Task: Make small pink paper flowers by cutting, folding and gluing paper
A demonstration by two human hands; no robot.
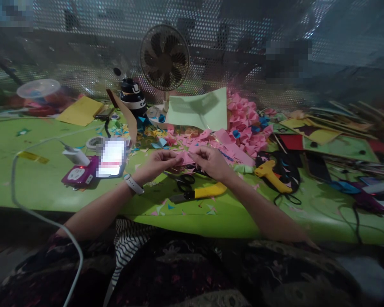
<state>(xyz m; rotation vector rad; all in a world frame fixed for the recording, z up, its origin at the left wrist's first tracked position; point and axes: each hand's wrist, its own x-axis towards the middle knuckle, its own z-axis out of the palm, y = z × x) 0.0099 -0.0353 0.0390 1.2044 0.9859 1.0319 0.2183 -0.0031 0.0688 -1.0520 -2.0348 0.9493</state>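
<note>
Between my two hands is a small piece of pink paper [187, 158], held above the table's front half. My left hand [162, 164], with a white band at the wrist, pinches its left side. The fingers of my right hand [209, 161] are closed on its right side. Just below lie dark-handled scissors [185, 182] and a yellow-handled cutter [208, 191]. Behind my hands spread pink paper scraps [192, 138], and a heap of folded pink paper pieces [245, 119] rises at the back right.
A lit phone [111, 157] leans by a purple socket block [80, 174] on the left. A white cable [14, 183] loops over the table's front edge. A yellow glue gun [275, 177] lies on the right. At the back stand a fan [165, 57] and a dark bottle [132, 97].
</note>
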